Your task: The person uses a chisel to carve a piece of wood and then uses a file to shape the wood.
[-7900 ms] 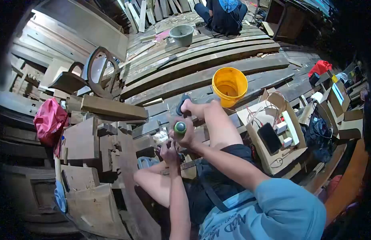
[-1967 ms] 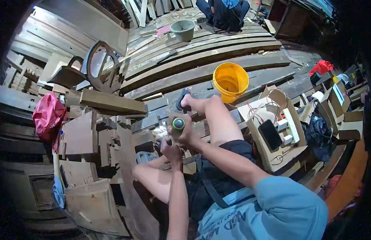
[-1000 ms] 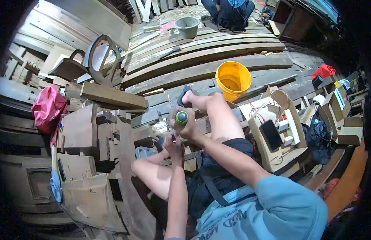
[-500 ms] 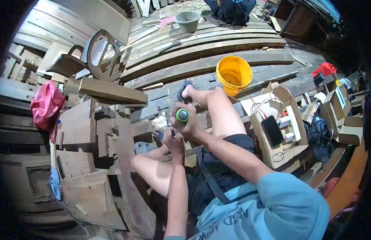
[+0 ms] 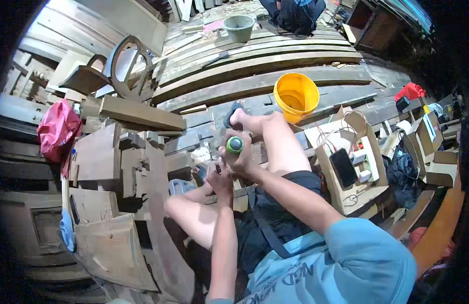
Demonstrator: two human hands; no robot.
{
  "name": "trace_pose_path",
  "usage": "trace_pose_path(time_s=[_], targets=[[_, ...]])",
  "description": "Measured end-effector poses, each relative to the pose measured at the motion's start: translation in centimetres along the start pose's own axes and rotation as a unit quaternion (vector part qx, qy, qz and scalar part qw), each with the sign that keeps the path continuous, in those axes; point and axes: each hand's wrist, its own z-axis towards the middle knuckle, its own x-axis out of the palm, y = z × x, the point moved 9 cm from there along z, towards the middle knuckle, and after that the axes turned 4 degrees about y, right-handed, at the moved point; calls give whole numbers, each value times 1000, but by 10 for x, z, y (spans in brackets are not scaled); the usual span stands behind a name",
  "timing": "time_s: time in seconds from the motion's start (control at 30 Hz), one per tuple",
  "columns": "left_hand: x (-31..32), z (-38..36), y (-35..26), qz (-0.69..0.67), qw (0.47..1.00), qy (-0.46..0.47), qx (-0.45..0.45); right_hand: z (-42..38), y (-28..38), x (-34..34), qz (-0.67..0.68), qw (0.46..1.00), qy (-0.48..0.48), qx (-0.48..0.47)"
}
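My right hand [image 5: 241, 156] is wrapped round the handle of a hand tool, and the handle's round green-and-black end [image 5: 235, 145] faces up toward me. Its working end is hidden beneath the fist. Just below and to the left, my left hand [image 5: 219, 177] is closed with its fingers bent, right up against the right hand. A small dark bit shows at its fingertips, but I cannot tell what it is. Both hands are over the gap between my bent legs, close to a wooden block [image 5: 178, 163].
A yellow bucket [image 5: 296, 96] stands beyond my knee. On the right, a cardboard box [image 5: 354, 200] holds a phone [image 5: 342, 167], wires and a power strip. Boards [image 5: 97, 154] and a pink bag [image 5: 59, 129] lie left. Farther off are a grey bucket [image 5: 239, 29] and a seated person [image 5: 295, 15].
The right hand and the tool's handle end have shifted slightly right and tilted a little. My left hand stays nearly in place, and the surroundings look the same.
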Motion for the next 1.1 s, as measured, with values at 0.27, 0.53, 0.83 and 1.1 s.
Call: trace_pose_path(time_s=[0.27, 0.53, 0.83, 1.1], targets=[[-5, 2, -11, 70, 997, -28, 17, 1, -7, -4, -8, 1000, 4, 3], [-2, 5, 16, -2, 1000, -12, 27, 8, 9, -25, -23, 995, -95, -2], [-14, 4, 6, -7, 1000, -24, 9, 7, -34, -31, 99, 986, -134, 1], [-17, 4, 2, 40, 997, -39, 48, 11, -5, -28, 38, 993, -91, -62]])
